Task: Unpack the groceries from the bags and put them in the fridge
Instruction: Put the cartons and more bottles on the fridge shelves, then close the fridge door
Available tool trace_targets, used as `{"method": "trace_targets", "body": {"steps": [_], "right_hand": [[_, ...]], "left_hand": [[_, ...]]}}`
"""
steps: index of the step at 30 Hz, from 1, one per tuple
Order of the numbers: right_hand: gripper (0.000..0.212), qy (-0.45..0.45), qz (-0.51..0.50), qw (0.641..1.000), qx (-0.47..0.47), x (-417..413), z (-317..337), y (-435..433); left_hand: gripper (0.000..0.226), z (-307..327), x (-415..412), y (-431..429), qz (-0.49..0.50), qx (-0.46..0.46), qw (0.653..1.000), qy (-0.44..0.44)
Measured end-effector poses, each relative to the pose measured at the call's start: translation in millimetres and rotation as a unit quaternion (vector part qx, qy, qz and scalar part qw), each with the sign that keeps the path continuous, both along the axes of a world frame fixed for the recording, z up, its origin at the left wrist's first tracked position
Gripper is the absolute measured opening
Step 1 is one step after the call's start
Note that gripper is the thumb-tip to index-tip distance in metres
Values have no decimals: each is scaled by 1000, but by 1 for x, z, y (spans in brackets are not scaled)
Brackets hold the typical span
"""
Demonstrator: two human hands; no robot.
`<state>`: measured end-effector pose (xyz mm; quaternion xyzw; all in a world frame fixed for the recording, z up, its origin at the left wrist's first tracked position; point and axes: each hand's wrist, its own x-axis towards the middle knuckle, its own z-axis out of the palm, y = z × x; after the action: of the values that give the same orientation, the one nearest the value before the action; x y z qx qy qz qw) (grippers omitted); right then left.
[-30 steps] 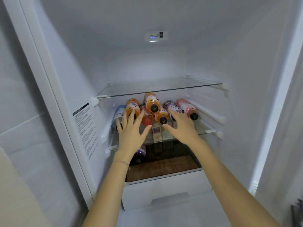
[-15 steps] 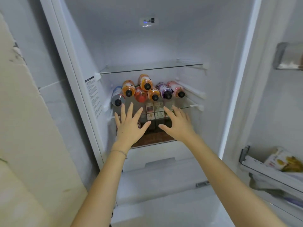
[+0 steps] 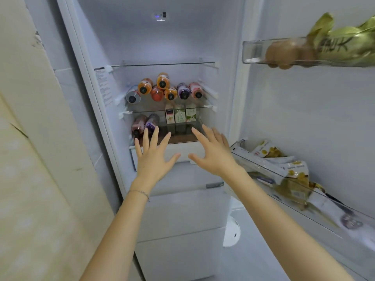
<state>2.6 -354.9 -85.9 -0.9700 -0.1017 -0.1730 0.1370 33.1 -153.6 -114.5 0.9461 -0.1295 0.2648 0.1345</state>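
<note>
— How does our grip stand?
— Spread and bare on both sides. Our left hand and right hand hang side by side, fingers splayed, pinching nothing, before the white drawer front.
— And the groceries?
— Ahead of us and upward. Just past our left fingertips lie two bottles, caps toward us, long axes running front to back. Cartons stand upright beside them. The stacked bottles on the glass shelf above lie the same way.
— Which hand is nearer?
— The left for the two bottles, the right for the packets in the door bin.
— Our next move?
— We judge it means fetching more, but the bags are out of view, so we cannot tell which way to turn.
</note>
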Motion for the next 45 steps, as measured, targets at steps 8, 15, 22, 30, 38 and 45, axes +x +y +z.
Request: {"method": "trace_targets", "body": {"steps": [8, 15, 22, 30, 38, 45], "right_hand": [[78, 1, -28, 1000, -6, -81, 8, -32], [79, -38, -84, 996, 4, -150, 19, -58], [77, -56, -174, 983, 26, -235, 8, -84], [74, -53, -230, 970, 61, -311, 3, -132], [75, -97, -233, 964, 84, -331, 10, -218], [79, -160, -183, 964, 107, -336, 18, -304]], "left_hand": [[74, 9, -83, -21, 4, 15, 1000, -6], [76, 21, -133, -53, -60, 22, 998, 0], [76, 16, -190, -86, -137, 48, 989, 5], [73, 10, -244, -152, -195, 34, 980, 13], [75, 20, -275, -240, -217, 28, 975, -36], [79, 39, -288, -325, -156, 1, 986, -54]]}}
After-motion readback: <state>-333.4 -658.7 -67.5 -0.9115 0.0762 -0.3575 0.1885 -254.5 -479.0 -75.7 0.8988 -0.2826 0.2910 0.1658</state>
